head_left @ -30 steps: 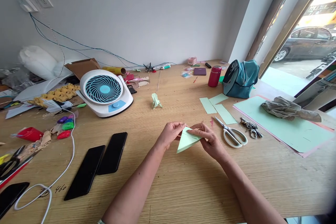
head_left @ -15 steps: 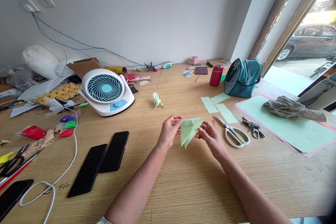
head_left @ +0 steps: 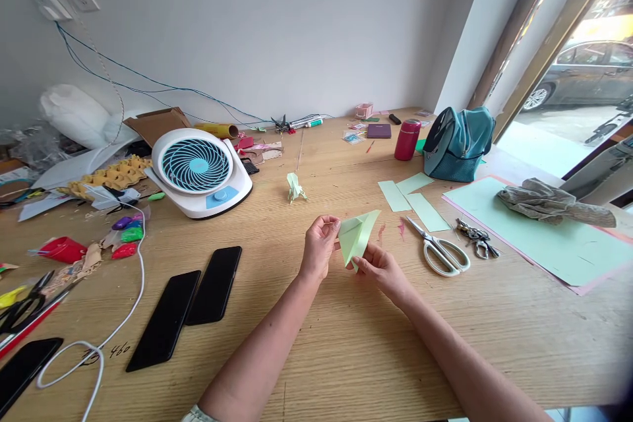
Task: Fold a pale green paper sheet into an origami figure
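A folded sheet of pale green paper [head_left: 357, 235], roughly triangular, is held up over the table between both hands. My left hand [head_left: 320, 244] pinches its left corner between thumb and fingers. Lower down, my right hand [head_left: 383, 270] grips the bottom tip, thumb in front and fingers behind. The fingertips behind the paper are hidden. Beyond the hands stands a small folded green paper figure [head_left: 295, 187]. To the right lie scissors [head_left: 442, 252] with white handles, and behind them several cut green paper strips [head_left: 428, 213].
Left of the hands lie black phones [head_left: 215, 285] and a white cable [head_left: 141, 277]. A white fan [head_left: 198, 171] stands further back. Keys [head_left: 477, 237], large green sheets [head_left: 539, 231], a red flask [head_left: 408, 140] and a teal bag [head_left: 459, 144] are on the right.
My right hand has moved from the paper's right corner down and left to its bottom tip. The paper has tilted, its right corner now higher. My left hand keeps its pinch.
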A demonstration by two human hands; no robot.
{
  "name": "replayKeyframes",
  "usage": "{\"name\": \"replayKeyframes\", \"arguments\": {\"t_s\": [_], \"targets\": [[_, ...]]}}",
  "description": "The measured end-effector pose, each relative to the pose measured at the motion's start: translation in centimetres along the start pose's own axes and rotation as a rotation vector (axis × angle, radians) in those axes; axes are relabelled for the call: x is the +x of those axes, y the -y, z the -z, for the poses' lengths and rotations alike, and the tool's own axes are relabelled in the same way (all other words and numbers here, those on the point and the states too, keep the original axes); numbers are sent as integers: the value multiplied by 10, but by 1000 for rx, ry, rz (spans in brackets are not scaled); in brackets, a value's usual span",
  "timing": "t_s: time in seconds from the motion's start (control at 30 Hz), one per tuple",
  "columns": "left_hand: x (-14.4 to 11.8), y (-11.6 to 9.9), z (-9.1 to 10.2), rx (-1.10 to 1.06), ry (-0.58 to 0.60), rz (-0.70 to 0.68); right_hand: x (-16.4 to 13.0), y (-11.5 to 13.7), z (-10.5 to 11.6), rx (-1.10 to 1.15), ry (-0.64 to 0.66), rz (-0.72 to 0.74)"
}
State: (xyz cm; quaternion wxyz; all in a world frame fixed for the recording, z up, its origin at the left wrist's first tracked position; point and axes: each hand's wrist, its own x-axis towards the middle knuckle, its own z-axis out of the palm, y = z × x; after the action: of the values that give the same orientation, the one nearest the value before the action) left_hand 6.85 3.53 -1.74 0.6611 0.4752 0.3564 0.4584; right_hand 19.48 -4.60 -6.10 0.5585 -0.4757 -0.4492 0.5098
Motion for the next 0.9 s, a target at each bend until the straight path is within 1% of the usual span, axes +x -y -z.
{"name": "replayKeyframes", "arguments": {"t_s": [0.13, 0.27, 0.33, 0.43, 0.53, 0.6, 0.73, 0.8, 0.9], "targets": [[-2, -2, -1, 29, 57, -5, 2, -7, 4, -23, -55, -4], [-3, -4, -3, 55, 136, 11, 2, -8, 5, -2, -76, -7], [-3, -3, -3, 84, 146, 6, 1, -6, 3, 20, -73, -13], [-2, 0, -1, 120, 128, -18, 1, -3, 2, 76, -75, -8], [-1, 2, 1, 181, 126, -13, 2, 0, 5, 172, -167, -19], [-1, 2, 1, 228, 149, 13, 2, 0, 9, 223, -231, -39], [-4, 4, 1, 302, 206, 60, 1, -1, 13, 330, -278, -64], [-5, 6, 0, 324, 216, 52, 0, 0, 13, 365, -314, -77], [-5, 8, 0, 350, 195, 10, 0, 0, 11, 356, -341, -83]]}}
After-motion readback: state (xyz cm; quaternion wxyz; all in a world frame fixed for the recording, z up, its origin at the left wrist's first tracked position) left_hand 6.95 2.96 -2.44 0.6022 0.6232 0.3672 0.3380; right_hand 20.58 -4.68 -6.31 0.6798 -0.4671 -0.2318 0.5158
